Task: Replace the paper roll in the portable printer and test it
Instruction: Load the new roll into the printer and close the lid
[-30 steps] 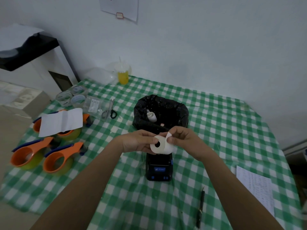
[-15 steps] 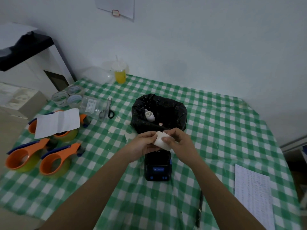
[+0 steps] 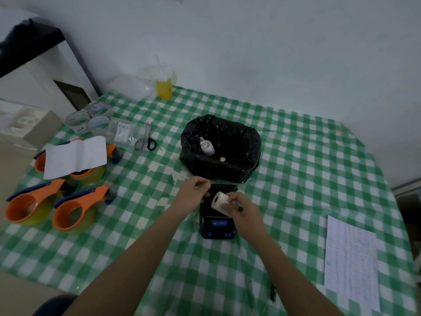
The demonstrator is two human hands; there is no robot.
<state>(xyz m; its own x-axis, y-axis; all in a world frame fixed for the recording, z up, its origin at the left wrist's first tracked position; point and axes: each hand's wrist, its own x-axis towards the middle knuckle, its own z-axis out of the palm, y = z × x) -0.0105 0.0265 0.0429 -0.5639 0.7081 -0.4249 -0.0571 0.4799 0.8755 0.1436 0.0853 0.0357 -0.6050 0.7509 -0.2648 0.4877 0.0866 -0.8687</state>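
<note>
Nearest me lay a printed sheet (image 3: 350, 265) at the right edge of the checked tablecloth (image 3: 296, 169), and a dark pen (image 3: 272, 293) just beside my right forearm.

My right hand (image 3: 245, 213) had its fingers clamped on the new paper roll (image 3: 220, 201), which I held just above the portable printer (image 3: 216, 221), over its rear half. My left hand (image 3: 193, 195) was at the printer's far left corner with the fingertips pinched together; whether they gripped the paper's loose end or the lid, I could not tell. The paper bay itself was hidden behind the roll and my hands.

To do this step well, I judged the roll had to go in with its axis across the printer and its free tail pointing toward the exit slot, so that the coated side would face the print head. I would have drawn a short tail out past the lid edge before closing, and pressed both lid corners evenly.

Counting outward: one printer, one roll in hand, one sheet, one pen. At the left I counted three orange tape dispensers (image 3: 70, 213), the farthest carrying one folded white paper (image 3: 75, 156). Beyond the printer stood one black-lined bin (image 3: 246, 156) holding one spent roll (image 3: 206, 145) and a small pinkish scrap. Farther left were one pair of scissors (image 3: 145, 139), one clear bag, and what looked like three clear tape rolls (image 3: 78, 120). By the wall sat one yellow drink cup (image 3: 164, 87).
</note>
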